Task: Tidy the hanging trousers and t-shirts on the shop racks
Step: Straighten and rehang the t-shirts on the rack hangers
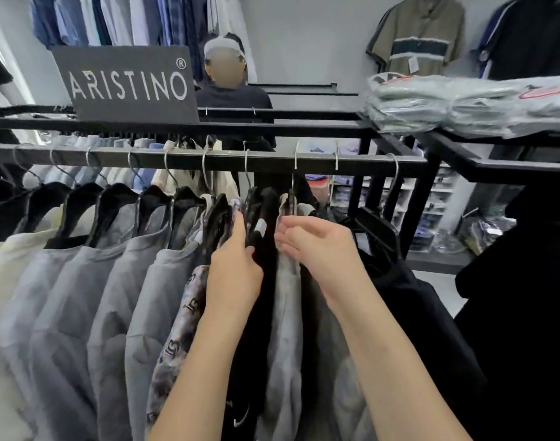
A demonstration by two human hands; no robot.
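Now the left grip pinches a soft black shirt. The right grip holds a grey shirt. Light; grab near hangers.

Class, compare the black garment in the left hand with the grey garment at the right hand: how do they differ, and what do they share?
The black garment is dark with a small white mark low down; the grey garment is pale and mottled. The left hand grips the black one; the right hand pinches the grey one near its collar. Both hang from the same black rail.
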